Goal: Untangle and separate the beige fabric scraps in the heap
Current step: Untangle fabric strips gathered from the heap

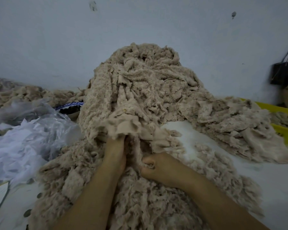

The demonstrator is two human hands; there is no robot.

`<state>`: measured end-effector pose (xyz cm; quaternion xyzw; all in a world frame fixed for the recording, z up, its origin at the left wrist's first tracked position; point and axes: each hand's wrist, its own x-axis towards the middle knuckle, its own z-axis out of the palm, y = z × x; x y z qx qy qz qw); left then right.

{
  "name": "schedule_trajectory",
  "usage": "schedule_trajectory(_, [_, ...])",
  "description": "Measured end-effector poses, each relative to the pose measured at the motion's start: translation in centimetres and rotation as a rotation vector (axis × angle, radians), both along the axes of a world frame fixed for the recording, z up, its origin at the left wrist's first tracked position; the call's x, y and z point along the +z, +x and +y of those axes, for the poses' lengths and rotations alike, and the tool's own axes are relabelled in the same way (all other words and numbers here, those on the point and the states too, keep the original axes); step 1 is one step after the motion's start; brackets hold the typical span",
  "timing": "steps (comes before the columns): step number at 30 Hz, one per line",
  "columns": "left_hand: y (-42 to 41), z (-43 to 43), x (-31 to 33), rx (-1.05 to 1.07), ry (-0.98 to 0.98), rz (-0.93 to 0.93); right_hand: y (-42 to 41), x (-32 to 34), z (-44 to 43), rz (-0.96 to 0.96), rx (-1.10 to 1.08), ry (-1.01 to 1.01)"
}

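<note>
A tall heap of tangled beige fabric scraps [145, 90] rises in the middle against the wall and spreads toward me over a white surface. My left hand [115, 151] reaches forward into the base of the heap; its fingers are buried under a beige scrap [123, 127] and cannot be seen. My right hand [158, 165] lies just to the right of it, fingers curled round a thin strip of beige fabric [140, 146] that runs up into the heap. More loose beige scraps [140, 205] lie under and between my forearms.
Crumpled clear plastic and white netting [23, 138] pile up at the left. A yellow crate [283, 120] holding more scraps stands at the right edge. A black bag [284, 72] hangs by the wall at the far right. Another beige pile [15, 92] sits at the back left.
</note>
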<state>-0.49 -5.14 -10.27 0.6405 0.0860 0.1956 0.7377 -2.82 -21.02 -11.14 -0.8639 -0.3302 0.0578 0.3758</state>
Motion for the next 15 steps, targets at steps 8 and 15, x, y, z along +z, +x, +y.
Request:
schedule_trajectory(8, [0.19, -1.02, -0.06, -0.181, 0.556, -0.186, 0.12, -0.10, 0.56, -0.082, -0.041, -0.103])
schedule_trajectory(15, [-0.16, -0.36, -0.24, 0.153, 0.258, 0.025, 0.46, -0.61, 0.10, -0.084, -0.168, 0.048])
